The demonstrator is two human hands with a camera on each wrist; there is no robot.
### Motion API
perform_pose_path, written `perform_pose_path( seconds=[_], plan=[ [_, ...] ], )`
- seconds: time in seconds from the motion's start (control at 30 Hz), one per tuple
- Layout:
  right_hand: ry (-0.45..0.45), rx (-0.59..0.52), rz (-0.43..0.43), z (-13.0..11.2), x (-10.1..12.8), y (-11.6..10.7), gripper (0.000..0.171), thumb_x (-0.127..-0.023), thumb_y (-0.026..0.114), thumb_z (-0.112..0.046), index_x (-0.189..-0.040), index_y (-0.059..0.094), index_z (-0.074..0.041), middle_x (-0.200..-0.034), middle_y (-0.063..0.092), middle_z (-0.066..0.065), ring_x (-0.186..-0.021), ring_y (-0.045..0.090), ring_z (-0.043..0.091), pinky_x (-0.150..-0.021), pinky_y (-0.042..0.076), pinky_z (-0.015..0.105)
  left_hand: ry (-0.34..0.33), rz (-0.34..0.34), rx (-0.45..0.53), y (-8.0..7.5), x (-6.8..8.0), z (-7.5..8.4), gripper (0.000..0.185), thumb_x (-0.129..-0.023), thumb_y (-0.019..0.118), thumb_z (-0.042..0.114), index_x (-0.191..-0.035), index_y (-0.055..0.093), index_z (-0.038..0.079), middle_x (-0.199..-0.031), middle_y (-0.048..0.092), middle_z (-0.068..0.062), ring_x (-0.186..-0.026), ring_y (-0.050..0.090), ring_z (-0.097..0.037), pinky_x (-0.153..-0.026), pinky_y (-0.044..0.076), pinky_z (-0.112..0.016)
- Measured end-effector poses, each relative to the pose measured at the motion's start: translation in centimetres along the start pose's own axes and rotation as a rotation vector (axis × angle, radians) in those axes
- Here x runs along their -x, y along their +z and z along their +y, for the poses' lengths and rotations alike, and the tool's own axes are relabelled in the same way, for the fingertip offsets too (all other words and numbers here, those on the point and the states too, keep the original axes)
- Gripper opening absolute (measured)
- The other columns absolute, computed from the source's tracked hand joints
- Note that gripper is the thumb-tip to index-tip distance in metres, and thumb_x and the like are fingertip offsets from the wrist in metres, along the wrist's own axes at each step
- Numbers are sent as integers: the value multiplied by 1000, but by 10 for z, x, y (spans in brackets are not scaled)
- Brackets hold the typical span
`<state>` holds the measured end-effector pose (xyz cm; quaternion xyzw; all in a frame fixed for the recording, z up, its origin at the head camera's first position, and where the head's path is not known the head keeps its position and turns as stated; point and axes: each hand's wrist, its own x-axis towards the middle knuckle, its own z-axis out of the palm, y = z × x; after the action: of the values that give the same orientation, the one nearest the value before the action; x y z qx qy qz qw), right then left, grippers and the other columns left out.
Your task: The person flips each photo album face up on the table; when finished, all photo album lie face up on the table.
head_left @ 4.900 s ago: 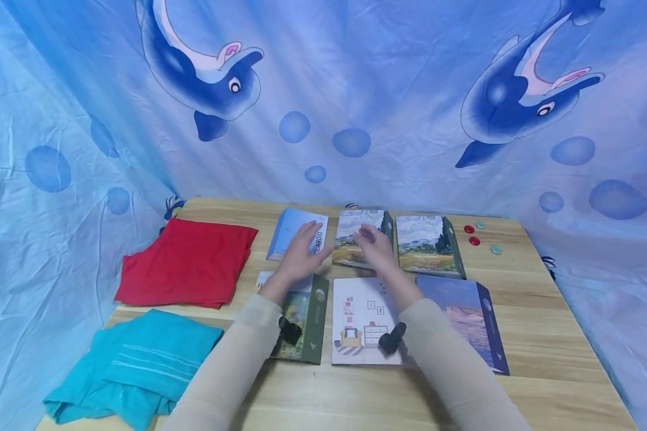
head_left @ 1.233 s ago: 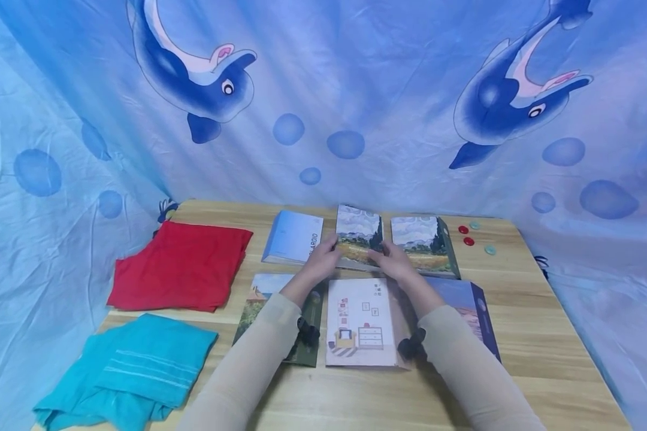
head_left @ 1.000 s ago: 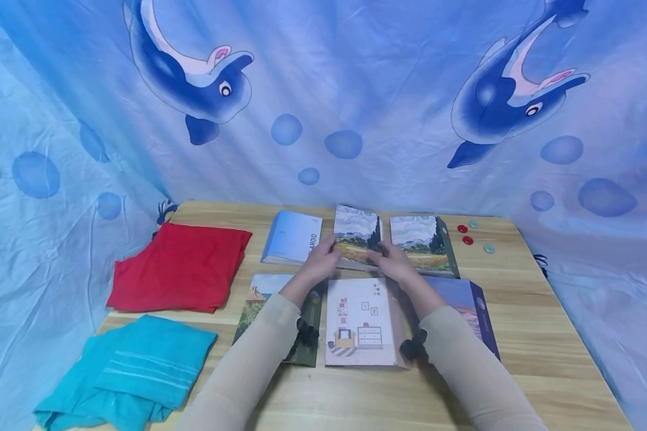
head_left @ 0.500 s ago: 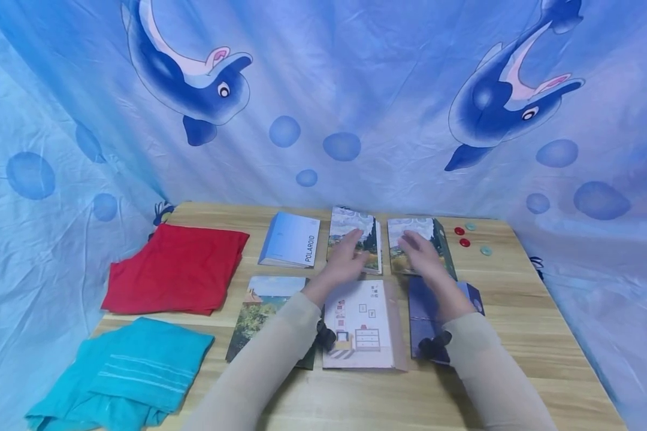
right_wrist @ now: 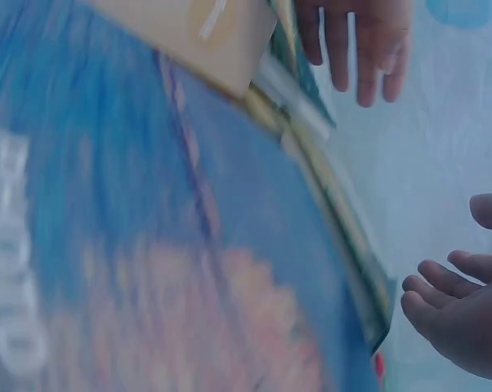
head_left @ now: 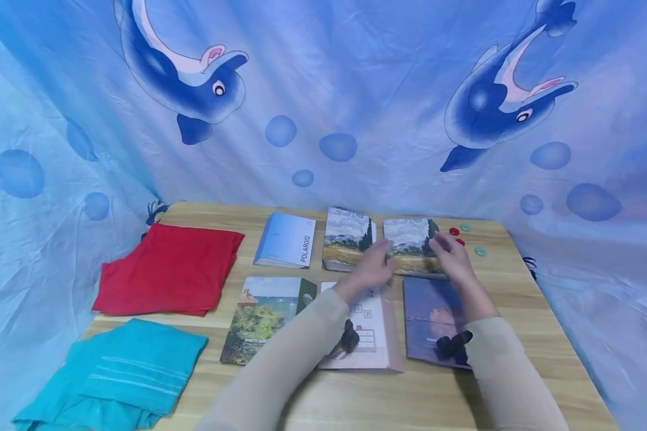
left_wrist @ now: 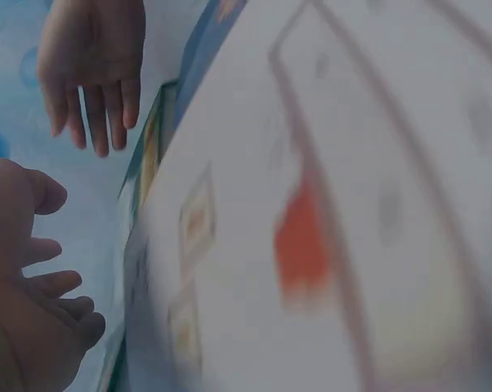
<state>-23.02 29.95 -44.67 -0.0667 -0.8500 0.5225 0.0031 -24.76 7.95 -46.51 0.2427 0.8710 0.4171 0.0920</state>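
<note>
Both hands hover around a photo album with a wheat-field painting on its cover (head_left: 407, 239), which lies at the back right of the table. My left hand (head_left: 372, 268), fingers extended, is at its left edge, over the top of a white album with furniture drawings (head_left: 377, 353). At its right edge is my right hand (head_left: 454, 258), with fingers loosely bent. In the left wrist view my left hand (left_wrist: 33, 302) shows spread fingers; the right wrist view shows my right hand (right_wrist: 462, 298) likewise. Neither hand grips anything. A matching wheat-field album (head_left: 346, 239) lies to the left.
A blue POLAROID album (head_left: 287, 238), a garden-painting album (head_left: 264, 317) and a purple-blue album (head_left: 428, 317) also lie on the wooden table (head_left: 523, 359). Folded red cloth (head_left: 167, 269) and turquoise cloth (head_left: 124, 371) are at left. Red and green discs (head_left: 480, 251) sit back right.
My hands held the middle wheat-field album a second ago, then let it go on the table. Both have since moved right to the other wheat-field album.
</note>
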Motion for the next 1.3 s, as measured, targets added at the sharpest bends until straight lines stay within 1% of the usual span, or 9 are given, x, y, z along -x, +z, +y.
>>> perform_pose_path(
  seconds=[0.17, 0.27, 0.43, 0.53, 0.73, 0.9, 1.07, 1.2, 1.3],
  plan=[
    [32, 40, 66, 17, -3, -3, 58, -107, 50, -22, -154, 32, 8, -151, 38, 33, -141, 35, 45, -116, 33, 55, 67, -39, -39, 16, -12, 10, 56, -104, 52, 19, -155, 37, 2, -163, 28, -19, -150, 28, -31, -122, 24, -40],
    [88, 43, 77, 25, -4, -5, 62, -107, 50, -25, -156, 28, 5, -157, 32, 30, -146, 30, 43, -118, 30, 54, 76, -32, -129, 27, -21, 10, 55, -104, 53, 22, -153, 41, 2, -162, 31, -17, -150, 27, -33, -123, 21, -41],
    [163, 46, 72, 29, -6, -7, 69, -107, 50, -32, -160, 21, 1, -162, 24, 28, -149, 24, 44, -120, 26, 55, -8, -44, -307, 39, -30, 8, 60, -101, 59, 31, -153, 43, 5, -163, 31, -13, -151, 23, -36, -124, 17, -42],
    [182, 60, 51, 29, -8, -8, 72, -106, 49, -35, -160, 18, 1, -162, 21, 30, -149, 22, 45, -120, 24, 56, -58, -52, -336, 39, -32, 10, 64, -98, 65, 30, -152, 44, 5, -163, 31, -13, -151, 25, -33, -123, 21, -39],
    [209, -24, 84, 29, -11, -8, 65, -107, 47, -30, -159, 23, 0, -163, 21, 28, -149, 23, 44, -120, 27, 54, -101, -31, -229, 38, -32, 11, 65, -96, 71, 27, -152, 45, 6, -163, 30, -14, -149, 32, -29, -121, 27, -35],
    [223, -131, 138, 31, -13, -7, 51, -109, 39, -18, -156, 33, 1, -162, 28, 23, -149, 25, 37, -119, 30, 47, -61, -60, -161, 35, -31, 9, 63, -100, 65, 28, -155, 41, 7, -165, 26, -14, -151, 25, -30, -123, 23, -37],
    [238, -232, 153, 24, -14, -8, 52, -109, 43, -18, -155, 33, 3, -159, 32, 24, -147, 29, 34, -119, 31, 43, -23, -77, -106, 34, -32, 8, 69, -101, 62, 34, -158, 33, 9, -167, 19, -14, -153, 18, -35, -124, 16, -42],
    [265, -366, 114, 12, -14, -10, 60, -108, 46, -28, -158, 29, -1, -159, 33, 22, -144, 37, 32, -112, 41, 33, -27, -86, -69, 35, -32, 9, 73, -102, 59, 37, -161, 26, 10, -168, 15, -15, -153, 18, -33, -124, 17, -41],
    [246, -420, 100, 2, -15, -13, 62, -107, 50, -31, -159, 30, -4, -159, 34, 19, -139, 43, 28, -99, 48, 21, -20, -74, -45, 35, -32, 11, 72, -104, 57, 36, -162, 23, 10, -167, 17, -14, -152, 22, -28, -123, 19, -35]
  ],
)
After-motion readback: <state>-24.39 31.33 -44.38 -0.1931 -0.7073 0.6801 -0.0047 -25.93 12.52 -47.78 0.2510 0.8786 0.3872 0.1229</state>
